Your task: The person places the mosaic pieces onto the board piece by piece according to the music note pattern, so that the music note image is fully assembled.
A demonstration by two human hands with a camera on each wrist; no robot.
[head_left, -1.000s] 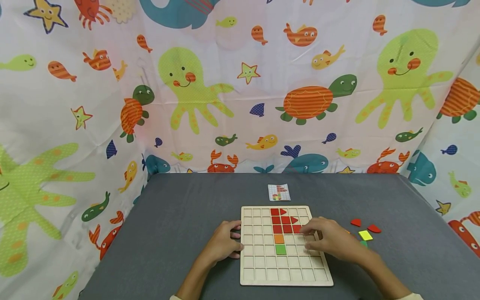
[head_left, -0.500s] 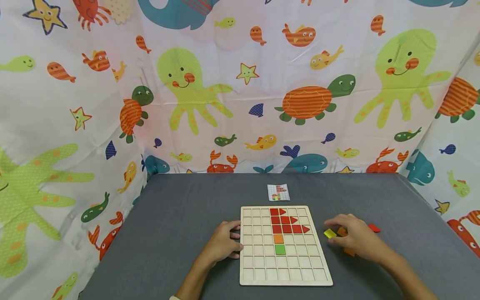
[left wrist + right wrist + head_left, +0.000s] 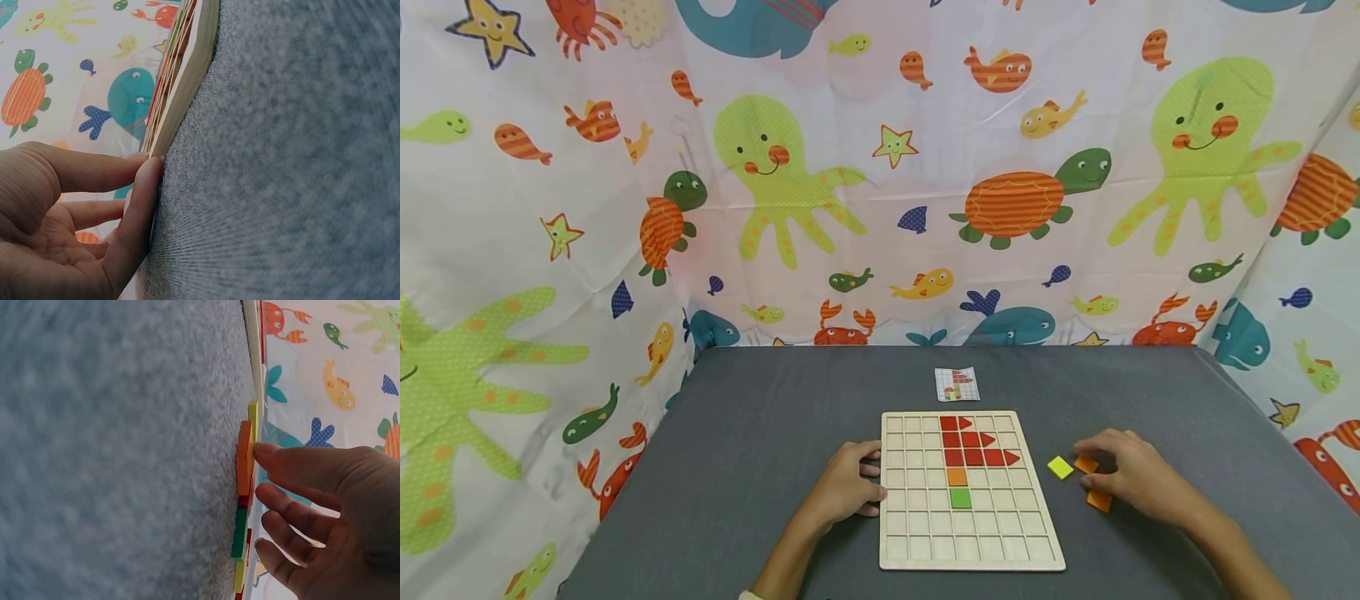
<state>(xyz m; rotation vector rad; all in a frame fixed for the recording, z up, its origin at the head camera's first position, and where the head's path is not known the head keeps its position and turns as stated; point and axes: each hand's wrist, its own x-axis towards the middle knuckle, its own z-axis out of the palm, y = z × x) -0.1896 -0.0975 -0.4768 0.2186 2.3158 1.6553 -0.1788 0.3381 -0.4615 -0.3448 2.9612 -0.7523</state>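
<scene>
The board [image 3: 919, 524] on the desk [image 3: 790, 400], edge pinched by the left hand [image 3: 847, 482], carries red pieces [image 3: 973, 457], an orange square [image 3: 957, 477] and a green square [image 3: 960, 498], yet (judging by the card [image 3: 957, 385]) its lower left seems unfinished, the right hand [image 3: 1126, 475], fingers parted, at loose orange pieces [image 3: 1099, 501].

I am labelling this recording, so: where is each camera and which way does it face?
On the head: faces forward and down at the board; left grip, right grip show.
On left wrist: across table to board's edge; left grip.
On right wrist: across table to orange pieces; right grip.
Both wrist views share printed curtain.
</scene>
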